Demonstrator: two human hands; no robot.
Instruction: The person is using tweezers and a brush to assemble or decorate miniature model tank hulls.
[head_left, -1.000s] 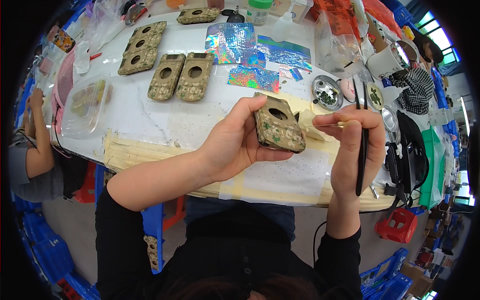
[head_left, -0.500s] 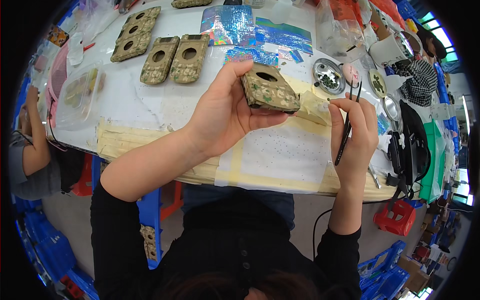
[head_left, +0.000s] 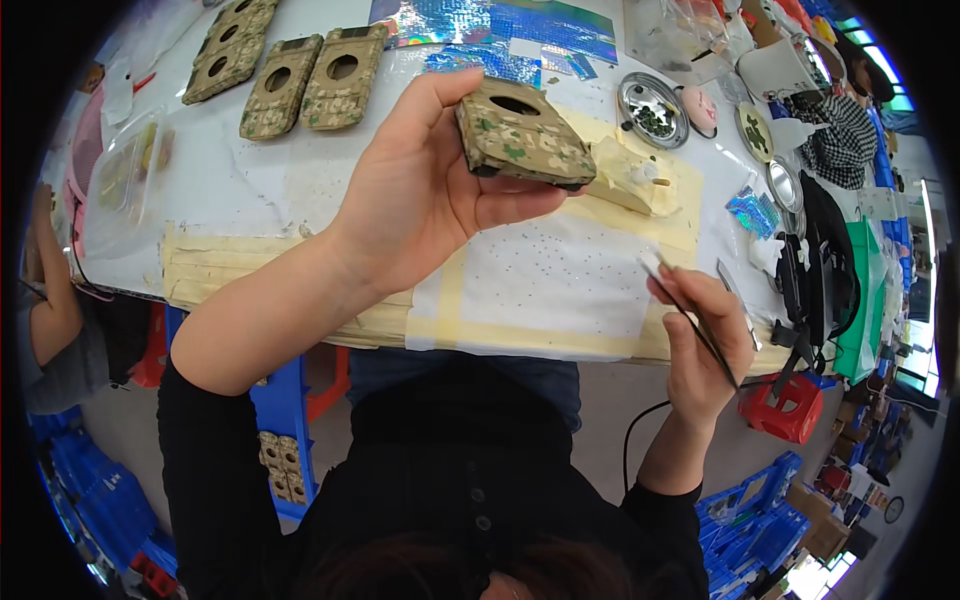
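Observation:
My left hand (head_left: 415,190) is closed around a camouflage-painted model tank hull (head_left: 525,142), holding it tilted above the table. A round hole shows in the hull's top, and green patches dot its sloping side. My right hand (head_left: 708,335), lower and to the right, pinches dark tweezers (head_left: 705,335) slanting from upper left to lower right. The tweezers' upper end looks pale and blurred; whether something is between the tips I cannot tell. Below the hull lies a white sheet (head_left: 540,290) sprinkled with tiny dark specks. A yellow taped block (head_left: 630,180) with a small stick stands behind the sheet.
Several similar hulls (head_left: 343,75) sit at the far left. A round metal tin (head_left: 652,110) holds small green pieces. Shiny holographic sheets (head_left: 555,28) lie at the back. A metal tool (head_left: 740,300) and a black bag (head_left: 835,275) are at the right edge.
My right hand has moved down, away from the taped block, and the tweezers have turned from upright to slanting left. My left hand still holds the hull. The whole view has shifted slightly.

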